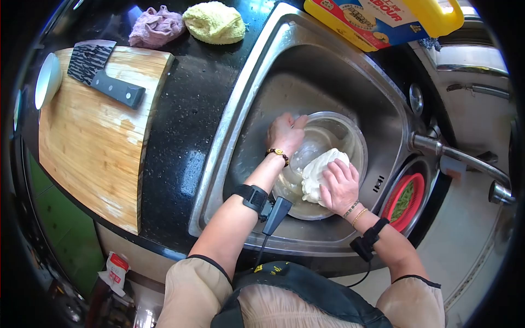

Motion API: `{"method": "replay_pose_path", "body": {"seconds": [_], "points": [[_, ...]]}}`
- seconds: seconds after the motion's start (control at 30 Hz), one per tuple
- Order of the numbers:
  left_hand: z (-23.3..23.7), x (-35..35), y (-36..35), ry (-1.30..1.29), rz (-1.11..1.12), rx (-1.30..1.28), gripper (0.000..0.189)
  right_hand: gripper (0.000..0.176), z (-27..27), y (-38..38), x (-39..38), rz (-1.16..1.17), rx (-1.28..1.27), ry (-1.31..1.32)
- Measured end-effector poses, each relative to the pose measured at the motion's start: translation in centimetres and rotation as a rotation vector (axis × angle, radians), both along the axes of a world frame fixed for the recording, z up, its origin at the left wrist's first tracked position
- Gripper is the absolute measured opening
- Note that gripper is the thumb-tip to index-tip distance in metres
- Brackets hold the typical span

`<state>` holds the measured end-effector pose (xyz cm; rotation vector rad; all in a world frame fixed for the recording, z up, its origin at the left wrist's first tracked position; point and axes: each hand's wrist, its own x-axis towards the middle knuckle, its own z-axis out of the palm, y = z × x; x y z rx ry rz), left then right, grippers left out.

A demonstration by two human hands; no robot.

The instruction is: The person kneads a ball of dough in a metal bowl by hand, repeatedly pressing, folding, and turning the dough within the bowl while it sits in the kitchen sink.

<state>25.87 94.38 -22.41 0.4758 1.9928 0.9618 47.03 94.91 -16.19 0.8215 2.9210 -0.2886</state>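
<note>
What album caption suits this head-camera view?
Right hand on a crumpled white bundle, left hand at the rim of a round basin in the sink.

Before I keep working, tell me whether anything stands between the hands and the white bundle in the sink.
Nothing visible blocks the right hand: it is directly on the white bundle. Between the left hand, at the rim of the metal bowl, and the bundle, only the bowl's open inside shows.
</note>
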Motion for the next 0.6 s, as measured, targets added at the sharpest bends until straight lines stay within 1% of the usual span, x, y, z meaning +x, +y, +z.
{"method": "replay_pose_path", "body": {"seconds": [0.03,0.1,0.23,0.3,0.43,0.5,0.6], "points": [[-0.1,0.0,0.0,-0.003,-0.008,-0.007,0.042,0.039,-0.3,-0.3,-0.1,0.037,0.015,-0.026],[-0.3,0.3,0.0,0.009,0.021,0.023,0.042,0.038,-0.9,-0.4,-0.8,0.020,0.030,-0.040],[0.0,0.2,0.1,0.050,-0.004,0.018,0.041,0.037,-2.2,-0.5,-1.7,0.016,0.067,-0.024],[0.8,-0.1,0.1,-0.059,-0.051,-0.071,0.037,0.037,-2.7,-0.4,-2.0,0.018,0.071,-0.021],[0.6,0.1,0.0,-0.021,-0.061,-0.069,0.038,0.036,-3.6,0.0,-2.8,0.002,0.054,-0.012],[0.3,0.5,-0.1,0.064,0.014,-0.001,0.042,0.034,-4.1,0.3,-3.1,-0.009,0.034,-0.011],[0.2,0.5,-0.1,0.059,0.010,-0.028,0.043,0.030,-4.9,0.8,-3.6,-0.019,0.045,0.048]]}}
